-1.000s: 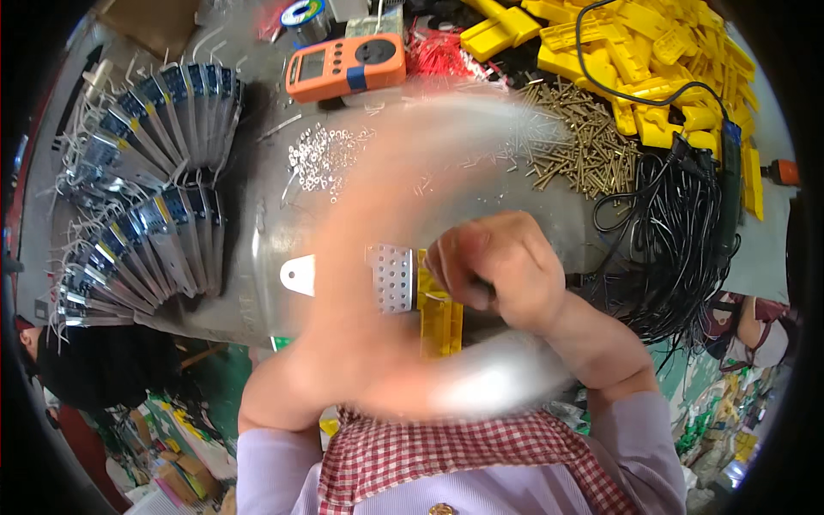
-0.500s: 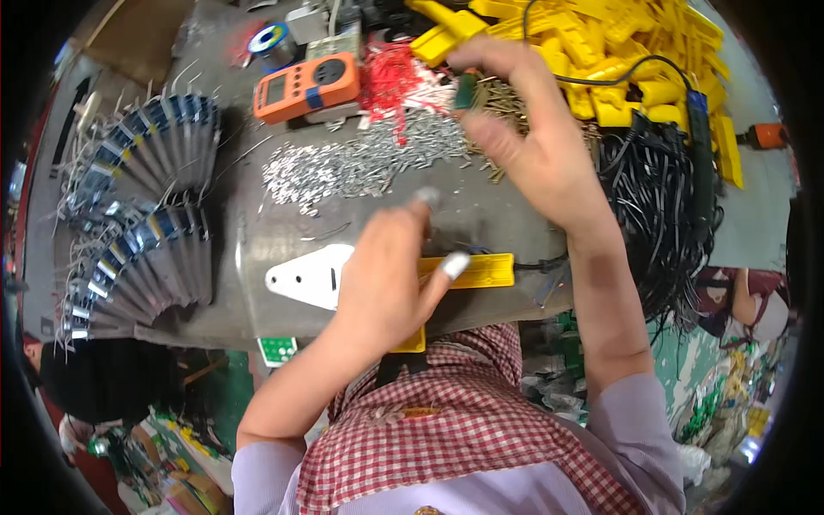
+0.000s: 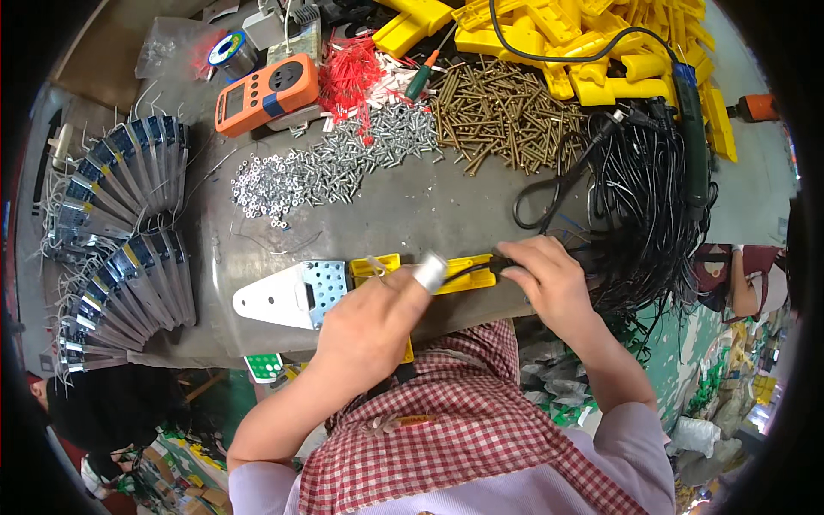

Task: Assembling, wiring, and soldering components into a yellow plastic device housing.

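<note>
A long yellow plastic housing lies across the near edge of the grey table, joined to a white perforated metal plate at its left. My left hand, with tape on one fingertip, rests on the housing and holds it down. My right hand pinches a black wire at the housing's right end. The wire's far part runs into a tangle of black cables at the right.
Brass screws, silver screws and small nuts lie in piles behind. An orange meter, red and white parts, yellow housings and fanned circuit boards ring the table.
My right hand has come back from the screw pile at the far side to the housing's right end and now grips the black wire. My left hand has stayed on the housing.
</note>
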`<state>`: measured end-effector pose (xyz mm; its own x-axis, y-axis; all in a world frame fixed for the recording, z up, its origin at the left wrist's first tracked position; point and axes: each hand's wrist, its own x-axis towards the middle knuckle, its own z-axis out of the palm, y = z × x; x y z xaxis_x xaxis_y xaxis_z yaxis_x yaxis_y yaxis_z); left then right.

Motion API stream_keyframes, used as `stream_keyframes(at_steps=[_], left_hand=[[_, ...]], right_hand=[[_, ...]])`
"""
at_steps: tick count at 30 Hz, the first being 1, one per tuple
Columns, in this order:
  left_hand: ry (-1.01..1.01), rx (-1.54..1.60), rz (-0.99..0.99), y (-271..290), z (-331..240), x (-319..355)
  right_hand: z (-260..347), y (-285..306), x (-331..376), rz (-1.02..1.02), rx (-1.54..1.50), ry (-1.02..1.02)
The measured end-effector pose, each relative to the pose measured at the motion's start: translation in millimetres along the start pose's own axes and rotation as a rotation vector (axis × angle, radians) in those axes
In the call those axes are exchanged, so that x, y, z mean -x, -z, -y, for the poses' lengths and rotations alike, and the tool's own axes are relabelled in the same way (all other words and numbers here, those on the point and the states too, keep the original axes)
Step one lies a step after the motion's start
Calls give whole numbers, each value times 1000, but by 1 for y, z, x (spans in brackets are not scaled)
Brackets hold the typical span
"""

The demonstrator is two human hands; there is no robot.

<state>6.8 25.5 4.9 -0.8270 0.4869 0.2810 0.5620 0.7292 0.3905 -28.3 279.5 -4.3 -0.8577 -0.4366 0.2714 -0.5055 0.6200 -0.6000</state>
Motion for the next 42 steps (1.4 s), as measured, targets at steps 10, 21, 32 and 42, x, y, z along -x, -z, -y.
stream_keyframes(at_steps=[10, 21, 32, 42], left_hand=[[-3, -173, -145, -9, 8, -3], [188, 127, -194, 23, 7, -18], [124, -198, 48, 13, -10, 17], [81, -281, 118, 11, -6, 24]], right_hand=[[-6, -1, -33, 124, 221, 121], [34, -48, -64, 205, -254, 68], [49, -56, -77, 233, 78, 186], [48, -43, -119, 556, 58, 355]])
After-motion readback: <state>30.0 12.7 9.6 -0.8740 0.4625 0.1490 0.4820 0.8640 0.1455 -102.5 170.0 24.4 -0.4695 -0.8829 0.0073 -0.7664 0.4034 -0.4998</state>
